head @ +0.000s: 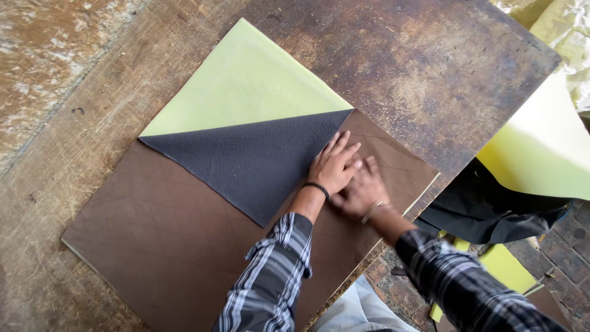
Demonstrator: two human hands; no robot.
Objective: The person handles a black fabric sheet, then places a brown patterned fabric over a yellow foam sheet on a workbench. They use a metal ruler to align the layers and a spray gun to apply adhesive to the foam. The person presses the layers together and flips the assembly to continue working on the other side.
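Across the whole view runs a worn wooden workbench (pixel 430 67), stained and scratched, set at a slant to the camera. Flat on it lies a large square of brown quilted material (pixel 160 233) stitched in a diamond pattern, covering the near half of a yellow-green backing sheet (pixel 246 86). One corner of the brown layer is folded back over itself, showing its dark grey underside (pixel 252 160) as a broad triangle — beyond the fold the yellow-green sheet is bare, reaching to the far corner.

By the look of it, the two layers are joined over the near part and separated over the far part; whether the brown layer is being peeled off or pressed down cannot be told from one view. Roughly a third of the sheet lies uncovered.

Off the bench's right edge hang more yellow-green sheets (pixel 541 154) and a dark folded piece (pixel 485 209), over a brick floor (pixel 562 246).

Both of the person's hands sit near the right end of the fold, in checked sleeves. The left hand (pixel 335 165) lies palm down, fingers spread and flat, on the brown surface at the edge of the grey flap — pressing, not gripping. The right hand (pixel 361 192) rests just beside it, touching it, fingers loosely curled on the brown surface; whether it pinches anything cannot be told.
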